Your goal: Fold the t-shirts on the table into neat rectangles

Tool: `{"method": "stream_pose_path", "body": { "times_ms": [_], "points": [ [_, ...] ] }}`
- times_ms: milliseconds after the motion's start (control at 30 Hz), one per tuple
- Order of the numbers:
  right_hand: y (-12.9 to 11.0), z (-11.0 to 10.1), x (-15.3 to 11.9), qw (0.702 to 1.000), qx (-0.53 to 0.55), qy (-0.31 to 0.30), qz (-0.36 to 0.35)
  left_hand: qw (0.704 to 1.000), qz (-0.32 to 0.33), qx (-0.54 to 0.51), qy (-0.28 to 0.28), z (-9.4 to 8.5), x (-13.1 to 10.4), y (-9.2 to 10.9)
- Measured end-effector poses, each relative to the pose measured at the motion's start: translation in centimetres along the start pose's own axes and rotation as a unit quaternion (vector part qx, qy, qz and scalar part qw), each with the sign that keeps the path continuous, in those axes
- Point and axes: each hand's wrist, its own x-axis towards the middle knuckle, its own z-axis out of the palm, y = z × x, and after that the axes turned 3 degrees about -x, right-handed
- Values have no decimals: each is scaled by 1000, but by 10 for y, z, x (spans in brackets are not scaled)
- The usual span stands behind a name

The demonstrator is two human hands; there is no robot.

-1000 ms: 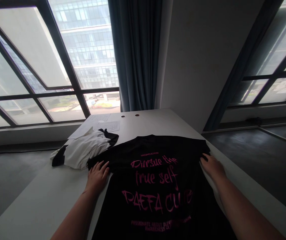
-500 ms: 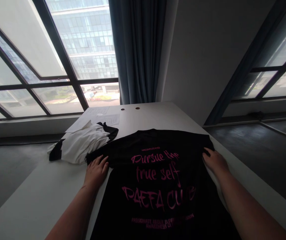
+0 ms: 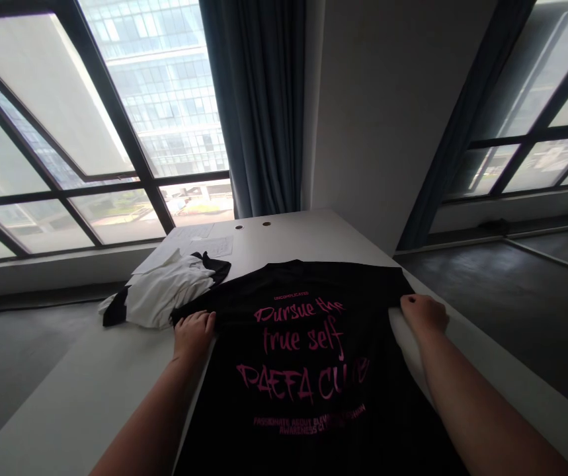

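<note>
A black T-shirt (image 3: 308, 357) with pink lettering lies spread on the white table, its collar toward the far end. My left hand (image 3: 194, 336) is closed on the hem of the left sleeve, fingers curled over the cloth. At the opposite side my right hand (image 3: 423, 316) makes a fist around the edge of the right sleeve. Both sleeves stretch outward from the shirt's body. The shirt's lower part runs out of view at the bottom.
A crumpled white and black garment (image 3: 164, 291) lies left of the shirt. Behind it are sheets of paper (image 3: 209, 246) on the white table (image 3: 308, 231), which has two round holes near its far end. Windows, a blue curtain (image 3: 258, 112) and a wall stand beyond.
My right hand has closed from a looser pose into a fist on the right sleeve. My left hand's fingers have curled tighter over its sleeve. The camera view has shifted slightly.
</note>
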Motion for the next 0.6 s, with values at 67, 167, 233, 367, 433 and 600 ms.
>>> {"method": "stream_pose_path", "body": {
  "times_ms": [67, 167, 233, 367, 433, 600],
  "points": [
    [-1, 2, 1, 1000, 18, 0, 1, 999, 40, -30, -21, -7, 18, 31],
    [-2, 3, 2, 997, 71, 25, -19, 990, 63, -58, -108, -5, 57, 88],
    [-1, 3, 3, 992, 115, 41, -36, 984, 57, -52, -163, 7, 89, 123],
    [1, 5, 6, 981, 181, 58, -44, 972, 19, -43, -228, 42, 145, 158],
    [3, 6, 8, 979, 190, 51, -47, 969, -8, -37, -244, 61, 161, 162],
    [3, 11, 14, 981, 182, 27, -64, 977, -37, -30, -209, 96, 175, 159]
  ]
}}
